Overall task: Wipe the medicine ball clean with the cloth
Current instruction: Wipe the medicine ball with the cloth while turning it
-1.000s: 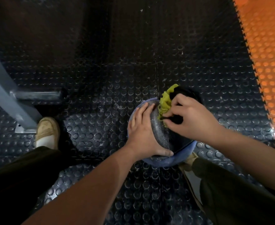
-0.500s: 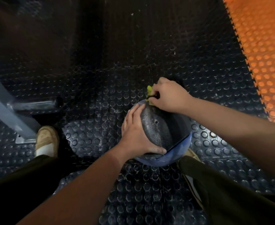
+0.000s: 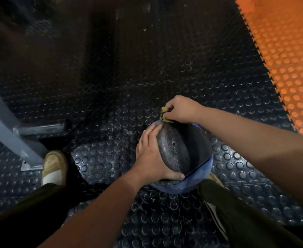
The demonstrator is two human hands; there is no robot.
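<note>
The medicine ball (image 3: pixel 179 149), dark grey with a blue lower band, sits on the black studded floor between my feet. My left hand (image 3: pixel 152 158) lies spread over its left side, fingers pointing away from me and thumb hooked round the near edge. My right hand (image 3: pixel 181 109) is at the ball's far top edge, fingers curled round the yellow-green cloth (image 3: pixel 164 114). Only a small corner of the cloth shows under my fingers; the rest is hidden in the fist.
A grey metal frame leg (image 3: pixel 12 138) with a foot plate stands at the left, beside my left shoe (image 3: pixel 55 166). My right shoe (image 3: pixel 216 179) peeks out behind the ball. Orange studded mats (image 3: pixel 286 59) run along the right.
My right hand has slid with the cloth from the ball's top middle to its far edge, so most of the cloth is now hidden. My left hand has stayed on the ball.
</note>
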